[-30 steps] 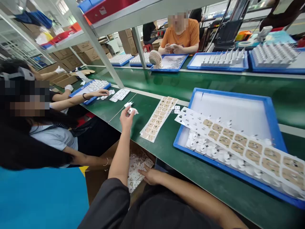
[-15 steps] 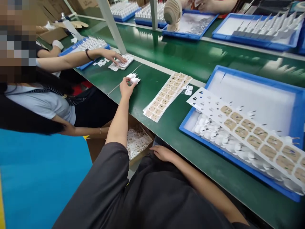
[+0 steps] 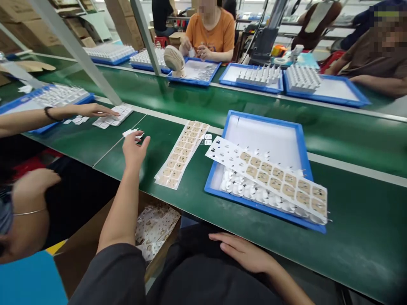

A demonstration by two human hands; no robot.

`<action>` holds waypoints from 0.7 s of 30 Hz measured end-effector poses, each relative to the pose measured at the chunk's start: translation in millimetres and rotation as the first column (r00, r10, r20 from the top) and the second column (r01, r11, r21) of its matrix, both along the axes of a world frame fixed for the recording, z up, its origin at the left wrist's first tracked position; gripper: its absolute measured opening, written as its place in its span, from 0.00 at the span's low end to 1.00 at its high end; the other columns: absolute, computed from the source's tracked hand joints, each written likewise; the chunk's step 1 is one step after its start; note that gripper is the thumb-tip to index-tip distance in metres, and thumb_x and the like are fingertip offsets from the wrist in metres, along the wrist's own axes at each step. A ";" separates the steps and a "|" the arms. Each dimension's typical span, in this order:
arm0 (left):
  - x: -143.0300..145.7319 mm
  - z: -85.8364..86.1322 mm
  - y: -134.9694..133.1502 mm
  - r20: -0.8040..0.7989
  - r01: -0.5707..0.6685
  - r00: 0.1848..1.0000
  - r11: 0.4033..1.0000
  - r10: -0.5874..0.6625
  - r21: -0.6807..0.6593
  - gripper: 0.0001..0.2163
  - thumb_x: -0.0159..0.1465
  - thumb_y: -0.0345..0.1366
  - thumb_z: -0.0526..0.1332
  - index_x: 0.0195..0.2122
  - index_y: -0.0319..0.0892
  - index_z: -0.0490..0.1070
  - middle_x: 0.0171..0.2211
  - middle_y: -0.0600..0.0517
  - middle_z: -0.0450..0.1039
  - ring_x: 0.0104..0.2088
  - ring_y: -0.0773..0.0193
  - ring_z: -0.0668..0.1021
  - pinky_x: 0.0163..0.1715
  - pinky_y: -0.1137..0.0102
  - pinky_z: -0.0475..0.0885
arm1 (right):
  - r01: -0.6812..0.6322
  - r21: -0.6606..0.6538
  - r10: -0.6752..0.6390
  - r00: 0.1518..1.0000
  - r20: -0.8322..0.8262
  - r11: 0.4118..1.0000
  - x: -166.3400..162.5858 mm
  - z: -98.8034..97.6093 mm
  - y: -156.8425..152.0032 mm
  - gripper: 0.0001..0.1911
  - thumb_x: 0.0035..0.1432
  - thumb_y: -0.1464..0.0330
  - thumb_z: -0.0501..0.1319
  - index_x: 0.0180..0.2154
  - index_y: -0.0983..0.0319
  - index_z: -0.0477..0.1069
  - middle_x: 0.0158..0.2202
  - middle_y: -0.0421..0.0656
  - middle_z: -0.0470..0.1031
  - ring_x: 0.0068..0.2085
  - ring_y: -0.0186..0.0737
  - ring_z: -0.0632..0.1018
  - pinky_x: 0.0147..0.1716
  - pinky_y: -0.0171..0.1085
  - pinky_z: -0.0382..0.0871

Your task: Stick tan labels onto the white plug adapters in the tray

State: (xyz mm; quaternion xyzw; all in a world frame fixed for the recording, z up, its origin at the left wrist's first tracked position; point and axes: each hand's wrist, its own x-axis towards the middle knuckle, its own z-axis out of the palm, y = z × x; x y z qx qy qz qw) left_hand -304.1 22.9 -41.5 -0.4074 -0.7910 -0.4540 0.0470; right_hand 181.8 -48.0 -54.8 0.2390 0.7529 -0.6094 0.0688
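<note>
My left hand is over the green table, thumb and fingers apart. Just beyond its fingertips, partly hidden by them, are small white plug pieces with pins. Whether a finger still touches them I cannot tell. My right hand lies flat by my lap, below the table edge, fingers stretched and holding nothing. Right of my left hand lie sticker sheets with tan backing. Another sticker sheet rests across a blue tray, over rows of white plug pieces.
At left, a co-worker's hand touches white flat pieces, near another blue tray. A slanted post rises behind. Under the table edge stands a carton with scrap sheets. Across the table are a fan and more trays.
My left thumb has moved away from the fingers, and the plug pieces it gripped are now on the table. The view has swung up and right. My right hand stays by my lap.
</note>
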 end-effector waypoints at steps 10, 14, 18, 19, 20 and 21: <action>213.9 57.5 76.8 -0.178 0.789 0.578 0.601 -0.797 -0.126 0.22 0.65 0.47 0.68 0.58 0.46 0.75 0.65 0.43 0.71 0.68 0.44 0.69 0.70 0.47 0.63 | 0.327 0.540 -0.135 0.922 -0.363 0.775 35.2 100.6 50.6 0.18 0.72 0.67 0.59 0.61 0.53 0.75 0.56 0.47 0.82 0.56 0.47 0.83 0.56 0.45 0.79; 240.2 62.2 105.4 -0.155 0.801 0.437 0.461 -0.886 -0.382 0.23 0.64 0.46 0.69 0.58 0.45 0.75 0.69 0.40 0.66 0.72 0.39 0.64 0.71 0.43 0.59 | 0.460 0.773 -0.253 0.888 -0.385 0.437 26.3 97.3 95.4 0.16 0.72 0.65 0.58 0.58 0.58 0.75 0.54 0.51 0.82 0.55 0.55 0.82 0.56 0.55 0.77; 245.7 63.5 108.8 -0.088 0.762 0.441 0.424 -0.893 -0.489 0.21 0.63 0.44 0.71 0.54 0.41 0.77 0.70 0.37 0.64 0.72 0.38 0.62 0.71 0.45 0.57 | 0.304 0.918 -0.425 0.888 -0.177 0.255 16.1 89.8 136.0 0.23 0.70 0.64 0.58 0.62 0.65 0.72 0.60 0.58 0.77 0.60 0.66 0.76 0.56 0.63 0.72; 245.1 64.7 106.9 -0.082 0.769 0.441 0.423 -0.894 -0.478 0.20 0.61 0.43 0.72 0.51 0.40 0.78 0.68 0.36 0.65 0.72 0.39 0.63 0.71 0.46 0.58 | 0.261 0.929 -0.458 0.881 -0.119 0.262 13.9 88.5 143.2 0.23 0.70 0.64 0.58 0.62 0.65 0.71 0.60 0.59 0.77 0.61 0.66 0.75 0.56 0.62 0.72; 244.3 66.5 104.5 -0.078 0.781 0.439 0.424 -0.895 -0.459 0.18 0.60 0.42 0.73 0.48 0.39 0.78 0.66 0.35 0.67 0.70 0.40 0.65 0.71 0.48 0.59 | 0.232 0.932 -0.475 0.877 -0.078 0.277 11.9 87.4 149.2 0.23 0.70 0.65 0.58 0.62 0.66 0.71 0.59 0.58 0.78 0.60 0.65 0.75 0.56 0.61 0.72; 243.3 68.9 101.9 -0.074 0.794 0.438 0.424 -0.896 -0.436 0.16 0.59 0.40 0.74 0.45 0.39 0.77 0.63 0.36 0.70 0.68 0.41 0.68 0.70 0.50 0.60 | 0.219 0.931 -0.480 0.875 -0.055 0.292 10.1 86.2 154.2 0.23 0.70 0.65 0.58 0.62 0.65 0.72 0.57 0.58 0.79 0.59 0.64 0.75 0.55 0.59 0.72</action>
